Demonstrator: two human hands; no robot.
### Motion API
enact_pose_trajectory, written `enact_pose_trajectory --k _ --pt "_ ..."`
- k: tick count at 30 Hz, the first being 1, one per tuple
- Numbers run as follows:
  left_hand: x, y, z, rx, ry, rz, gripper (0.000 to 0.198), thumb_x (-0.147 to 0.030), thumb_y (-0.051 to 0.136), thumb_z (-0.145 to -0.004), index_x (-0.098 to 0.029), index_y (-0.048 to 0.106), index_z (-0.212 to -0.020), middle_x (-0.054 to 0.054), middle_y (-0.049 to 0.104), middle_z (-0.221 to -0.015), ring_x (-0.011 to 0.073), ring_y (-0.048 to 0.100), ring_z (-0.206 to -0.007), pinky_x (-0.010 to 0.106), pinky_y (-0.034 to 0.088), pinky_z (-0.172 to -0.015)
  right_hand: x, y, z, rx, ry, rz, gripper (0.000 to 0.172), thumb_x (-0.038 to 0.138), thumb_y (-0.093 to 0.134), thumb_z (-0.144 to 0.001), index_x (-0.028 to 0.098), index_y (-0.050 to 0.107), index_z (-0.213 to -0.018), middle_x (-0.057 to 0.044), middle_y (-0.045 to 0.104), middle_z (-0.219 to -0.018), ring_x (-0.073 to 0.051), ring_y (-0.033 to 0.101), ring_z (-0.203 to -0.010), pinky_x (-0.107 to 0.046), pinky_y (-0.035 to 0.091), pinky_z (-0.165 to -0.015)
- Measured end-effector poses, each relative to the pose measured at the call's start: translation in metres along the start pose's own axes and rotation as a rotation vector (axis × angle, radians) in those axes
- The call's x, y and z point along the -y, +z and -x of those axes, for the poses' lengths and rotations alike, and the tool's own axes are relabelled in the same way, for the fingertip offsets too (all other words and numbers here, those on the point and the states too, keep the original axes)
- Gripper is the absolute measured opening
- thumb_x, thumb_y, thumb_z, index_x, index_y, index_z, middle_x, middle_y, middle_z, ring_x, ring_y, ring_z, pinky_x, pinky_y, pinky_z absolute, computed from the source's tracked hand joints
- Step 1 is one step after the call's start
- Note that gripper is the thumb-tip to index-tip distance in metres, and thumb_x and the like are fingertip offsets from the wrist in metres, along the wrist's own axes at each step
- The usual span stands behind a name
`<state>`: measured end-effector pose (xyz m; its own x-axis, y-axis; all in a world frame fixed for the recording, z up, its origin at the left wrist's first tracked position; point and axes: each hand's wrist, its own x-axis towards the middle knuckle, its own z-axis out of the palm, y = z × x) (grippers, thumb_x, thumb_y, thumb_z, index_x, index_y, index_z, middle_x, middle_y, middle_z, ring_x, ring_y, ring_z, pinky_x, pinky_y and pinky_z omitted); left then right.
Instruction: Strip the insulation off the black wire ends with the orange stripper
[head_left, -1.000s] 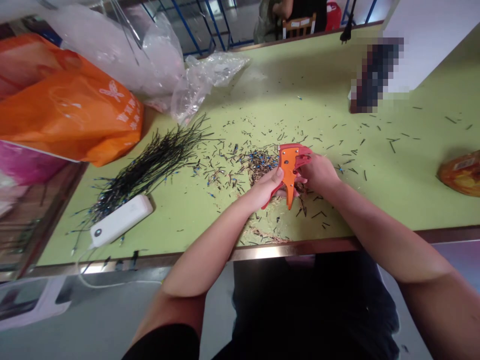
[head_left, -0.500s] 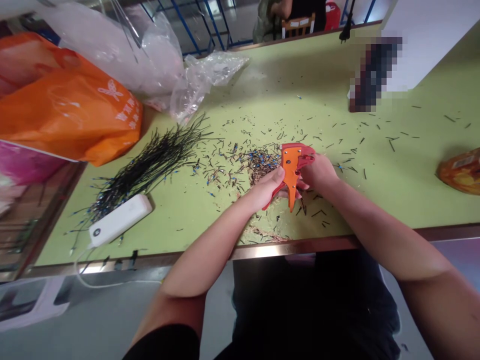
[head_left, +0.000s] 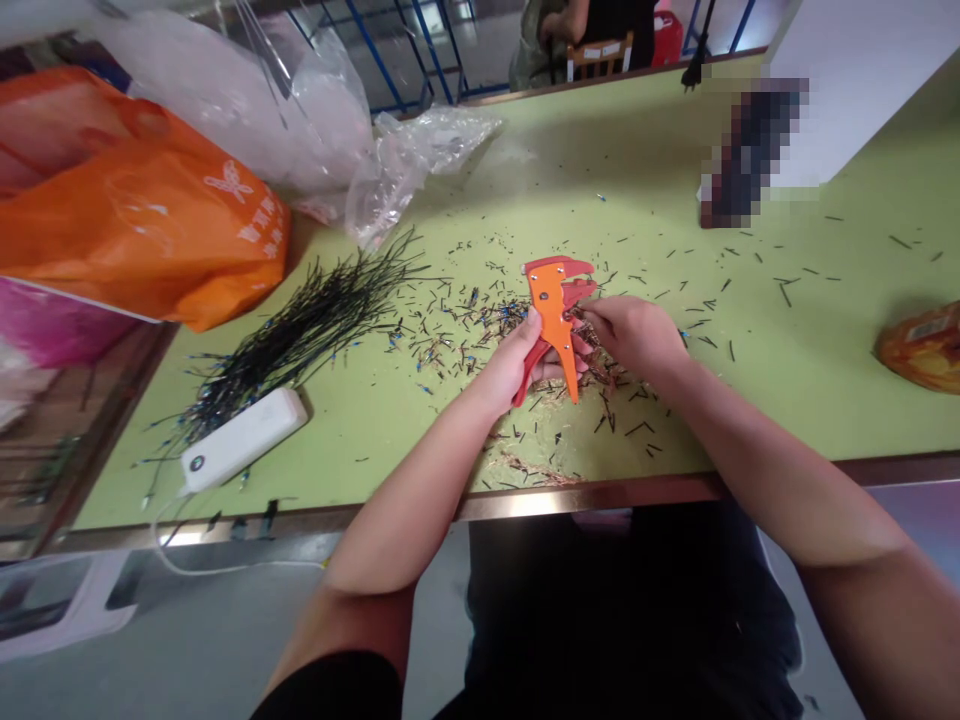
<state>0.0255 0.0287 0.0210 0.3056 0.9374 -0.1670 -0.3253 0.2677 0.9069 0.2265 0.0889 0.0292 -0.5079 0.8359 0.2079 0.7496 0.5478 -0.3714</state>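
Head view — two hands (head_left: pixel 510 365) (head_left: pixel 634 335) on one orange wire stripper (head_left: pixel 551 312).

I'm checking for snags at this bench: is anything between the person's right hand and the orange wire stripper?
Nothing visible stands between them. The right hand reaches right up to the jaw end of the orange wire stripper, which the left hand holds. The wire scraps lie on the table, not between them.

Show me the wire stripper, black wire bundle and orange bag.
Wire stripper (head_left: pixel 550 308): head view, orange body.
Black wire bundle (head_left: pixel 311 335): head view, middle.
Orange bag (head_left: pixel 142 220): head view, front.
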Motion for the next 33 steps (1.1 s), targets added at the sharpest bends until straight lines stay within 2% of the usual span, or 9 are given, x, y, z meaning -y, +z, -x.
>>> enact_pose_trajectory --k 2,4,7,11,15,20,26,33 --pt "-0.004 -0.001 -0.001 -0.033 -0.005 0.058 0.074 -0.080 0.047 -0.097 -0.013 0.068 -0.123 0.014 0.079 -0.099 0.0265 0.079 -0.097 0.038 0.067 -0.082 -0.003 -0.001 0.001 -0.096 -0.017 -0.114 0.030 0.029 0.046 -0.106 0.020 0.075 -0.104 -0.006 0.077 -0.094 -0.018 0.062 -0.077 -0.029 0.040 -0.068" --pt "-0.007 -0.001 -0.001 -0.061 0.009 0.116 0.074 -0.079 0.044 -0.099 -0.013 0.067 -0.121 0.013 0.078 -0.097 0.0264 0.080 -0.095 0.039 0.067 -0.083 -0.005 -0.002 0.002 -0.185 -0.002 -0.216 0.031 0.035 0.048 -0.106 0.017 0.072 -0.113 -0.005 0.075 -0.087 -0.016 0.059 -0.069 -0.028 0.041 -0.066" --pt "-0.010 -0.001 -0.001 -0.083 0.044 0.170 0.071 -0.077 0.042 -0.100 -0.013 0.068 -0.117 0.013 0.077 -0.099 0.0262 0.080 -0.093 0.039 0.068 -0.082 -0.006 -0.003 0.003 -0.242 -0.005 -0.301 0.030 0.038 0.048 -0.106 0.016 0.069 -0.105 -0.003 0.067 -0.076 -0.014 0.052 -0.062 -0.029 0.038 -0.062" --pt "-0.012 -0.001 -0.001 -0.066 0.032 0.175 0.071 -0.075 0.041 -0.101 -0.013 0.068 -0.119 0.014 0.077 -0.105 0.0271 0.080 -0.093 0.040 0.069 -0.081 -0.005 -0.003 0.003 -0.331 -0.107 -0.356 0.033 0.040 0.043 -0.108 0.019 0.066 -0.096 -0.006 0.067 -0.081 -0.016 0.053 -0.066 -0.032 0.041 -0.065" --pt "-0.011 0.001 -0.001 -0.029 0.011 0.150 0.070 -0.074 0.044 -0.101 -0.012 0.069 -0.120 0.016 0.077 -0.114 0.0273 0.080 -0.092 0.041 0.069 -0.081 -0.006 -0.001 0.003 -0.436 -0.141 -0.390 0.035 0.043 0.044 -0.109 0.020 0.066 -0.093 -0.007 0.065 -0.081 -0.018 0.055 -0.068 -0.034 0.044 -0.068" --pt "-0.010 0.003 0.000 -0.027 0.000 0.134 0.068 -0.072 0.044 -0.102 -0.013 0.069 -0.127 0.016 0.075 -0.120 0.0285 0.080 -0.099 0.042 0.068 -0.085 -0.005 -0.002 0.004 -0.429 -0.130 -0.404 0.038 0.047 0.043 -0.109 0.021 0.066 -0.093 -0.007 0.065 -0.081 -0.018 0.057 -0.070 -0.035 0.046 -0.069" --pt "-0.005 -0.002 -0.002 0.034 -0.015 0.106 0.072 -0.075 0.049 -0.098 -0.012 0.067 -0.126 0.016 0.078 -0.107 0.0281 0.080 -0.096 0.040 0.068 -0.082 -0.004 -0.003 0.004 -0.431 -0.152 -0.433 0.035 0.043 0.045 -0.109 0.020 0.070 -0.098 -0.008 0.072 -0.086 -0.019 0.064 -0.076 -0.035 0.048 -0.071" --pt "0.000 -0.005 -0.001 0.050 0.007 0.036 0.069 -0.075 0.063 -0.091 -0.012 0.068 -0.118 0.015 0.079 -0.099 0.0276 0.080 -0.092 0.038 0.067 -0.080 -0.004 -0.003 0.004 -0.424 -0.115 -0.465 0.037 0.046 0.045 -0.109 0.021 0.069 -0.096 -0.007 0.072 -0.085 -0.019 0.063 -0.073 -0.034 0.048 -0.068"
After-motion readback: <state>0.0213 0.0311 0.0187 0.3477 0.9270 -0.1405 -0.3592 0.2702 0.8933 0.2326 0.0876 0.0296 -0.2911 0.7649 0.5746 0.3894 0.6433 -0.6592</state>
